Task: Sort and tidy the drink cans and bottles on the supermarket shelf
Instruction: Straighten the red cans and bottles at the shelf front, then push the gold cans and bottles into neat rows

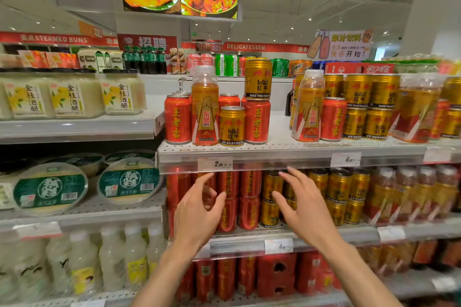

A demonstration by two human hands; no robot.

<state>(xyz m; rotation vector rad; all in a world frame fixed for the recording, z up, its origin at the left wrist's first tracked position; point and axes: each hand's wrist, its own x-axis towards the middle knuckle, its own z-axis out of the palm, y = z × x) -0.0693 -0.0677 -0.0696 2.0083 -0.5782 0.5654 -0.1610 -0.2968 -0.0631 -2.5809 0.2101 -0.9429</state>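
On the white shelf (287, 149) stands a mixed group: a red can (177, 119), an orange bottle (205, 107), a gold can (232, 126), and a second red can (257, 121) with a gold can (258, 80) stacked on top. Further right stand another orange bottle (307, 107), a red can (333, 119) and stacked gold cans (366, 107). My left hand (199, 212) and my right hand (303, 207) are raised below that shelf, in front of the lower row of cans (249, 197). Both hold nothing, fingers spread.
To the left, shelves hold jars of white rice drink (67, 97), round green-lidded tubs (52, 189) and pale bottles (82, 264). Price tags (215, 163) hang on the shelf rail. Red packs (277, 274) fill the bottom shelf. Orange bottles (409, 192) crowd the right.
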